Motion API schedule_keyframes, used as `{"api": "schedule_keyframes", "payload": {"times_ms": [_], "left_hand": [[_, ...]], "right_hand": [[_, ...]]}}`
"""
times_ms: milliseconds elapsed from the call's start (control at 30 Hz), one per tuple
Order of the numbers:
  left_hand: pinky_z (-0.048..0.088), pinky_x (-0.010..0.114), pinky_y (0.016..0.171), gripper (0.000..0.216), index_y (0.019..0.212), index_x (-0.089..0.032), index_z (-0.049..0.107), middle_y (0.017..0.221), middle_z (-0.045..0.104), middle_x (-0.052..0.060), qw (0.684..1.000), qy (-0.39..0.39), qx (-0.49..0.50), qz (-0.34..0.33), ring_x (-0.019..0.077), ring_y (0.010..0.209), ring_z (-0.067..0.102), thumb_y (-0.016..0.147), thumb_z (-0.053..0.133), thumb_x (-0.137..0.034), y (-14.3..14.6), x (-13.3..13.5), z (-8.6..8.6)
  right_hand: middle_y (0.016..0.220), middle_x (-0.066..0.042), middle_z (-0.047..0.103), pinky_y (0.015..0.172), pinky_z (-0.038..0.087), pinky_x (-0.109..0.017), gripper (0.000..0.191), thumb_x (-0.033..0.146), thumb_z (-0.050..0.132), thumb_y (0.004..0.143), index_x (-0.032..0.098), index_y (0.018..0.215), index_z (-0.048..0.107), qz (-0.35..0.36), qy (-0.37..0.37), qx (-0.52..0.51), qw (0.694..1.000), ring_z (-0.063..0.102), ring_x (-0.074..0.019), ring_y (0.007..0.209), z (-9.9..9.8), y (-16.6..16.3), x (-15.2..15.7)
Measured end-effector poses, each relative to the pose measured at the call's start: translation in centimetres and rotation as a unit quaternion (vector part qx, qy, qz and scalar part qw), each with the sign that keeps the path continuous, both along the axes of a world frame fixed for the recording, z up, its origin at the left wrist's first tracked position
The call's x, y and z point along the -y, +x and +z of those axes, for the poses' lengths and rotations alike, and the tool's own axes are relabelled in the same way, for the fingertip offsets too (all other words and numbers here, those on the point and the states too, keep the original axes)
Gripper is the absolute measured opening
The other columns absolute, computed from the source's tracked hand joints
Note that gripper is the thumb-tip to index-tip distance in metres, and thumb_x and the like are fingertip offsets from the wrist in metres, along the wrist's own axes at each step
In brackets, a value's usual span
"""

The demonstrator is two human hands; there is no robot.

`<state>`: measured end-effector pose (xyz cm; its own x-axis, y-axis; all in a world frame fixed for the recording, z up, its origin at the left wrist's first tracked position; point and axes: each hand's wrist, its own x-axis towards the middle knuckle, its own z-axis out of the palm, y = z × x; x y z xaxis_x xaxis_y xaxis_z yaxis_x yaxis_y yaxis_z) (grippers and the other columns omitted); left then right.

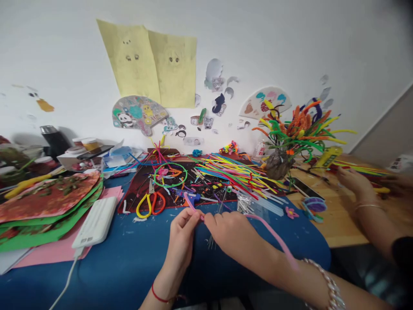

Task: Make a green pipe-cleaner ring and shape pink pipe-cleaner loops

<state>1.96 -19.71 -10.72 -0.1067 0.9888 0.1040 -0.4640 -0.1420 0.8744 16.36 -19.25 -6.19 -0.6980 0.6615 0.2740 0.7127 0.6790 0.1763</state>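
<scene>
My left hand (pixel 182 234) and my right hand (pixel 230 232) meet over the blue table cover (pixel 135 258), both pinching one pink pipe cleaner (pixel 274 237). Its short end pokes up past my left fingertips. The long end trails right, over my right forearm. Thin wires lie on the cover just below my right hand. Yellow and red scissors (pixel 150 203) and a blue glue gun (pixel 190 198) lie just beyond my hands.
A heap of coloured pipe cleaners (pixel 235 172) covers a dark mat. A white power bank (pixel 95 221) rests on stacked coloured papers (pixel 48 202) at left. A pipe-cleaner bouquet (pixel 297 127) stands at right, where another person's hand (pixel 355 183) works over the wooden table.
</scene>
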Motion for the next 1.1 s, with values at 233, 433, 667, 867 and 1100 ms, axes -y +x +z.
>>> {"api": "schedule_keyframes", "payload": {"times_ms": [233,433,667,867,1100], "left_hand": [[0.047,0.024,0.075,0.014,0.076,-0.013,0.068,0.076,0.067,0.004,0.999,-0.008,-0.002,-0.04,0.0131,0.072,0.06,0.079,0.069,-0.026,-0.7,0.1,-0.3],[0.048,0.025,0.074,0.011,0.077,-0.015,0.072,0.081,0.067,0.005,0.99,0.007,-0.09,-0.106,0.0157,0.078,0.06,0.071,0.076,-0.023,-2.1,-1.1,-1.0],[0.045,0.024,0.069,0.01,0.073,-0.016,0.071,0.078,0.06,0.004,0.987,0.083,-0.069,-0.118,0.0137,0.073,0.055,0.073,0.075,-0.026,-2.1,-2.8,-2.3],[0.043,0.025,0.066,0.014,0.072,-0.017,0.067,0.074,0.057,0.003,0.985,0.106,-0.094,-0.093,0.0147,0.07,0.053,0.078,0.07,-0.029,-1.8,-2.6,-2.7],[0.04,0.025,0.064,0.02,0.068,-0.018,0.061,0.07,0.055,0.003,0.981,0.086,-0.172,0.0,0.016,0.068,0.05,0.081,0.066,-0.032,-1.0,-2.7,-2.8]], "right_hand": [[0.072,-0.006,0.068,0.051,0.017,-0.029,0.018,0.016,0.039,0.094,0.016,0.089,0.056,0.023,-0.105,-0.03,0.994,0.061,-0.0163,0.059,-0.4,1.1,-1.5],[0.065,-0.003,0.064,0.055,0.025,-0.025,0.029,0.023,0.034,0.095,0.016,0.078,0.058,0.014,-0.222,-0.145,0.964,0.057,-0.013,0.057,-0.2,1.0,-1.5],[0.059,0.003,0.049,0.058,0.033,-0.022,0.038,0.028,0.035,0.096,0.016,0.067,0.058,0.078,-0.469,-0.276,0.835,0.047,-0.0094,0.056,-0.6,0.7,-3.2],[0.052,0.006,0.037,0.054,0.03,-0.021,0.04,0.035,0.039,0.095,0.015,0.064,0.055,0.087,-0.571,-0.296,0.761,0.035,-0.0069,0.049,-0.7,0.8,-4.5],[0.063,-0.001,0.06,0.049,0.023,-0.025,0.025,0.024,0.038,0.091,0.016,0.077,0.058,0.047,-0.359,-0.142,0.921,0.048,-0.011,0.051,-1.5,0.4,-4.6]]}}
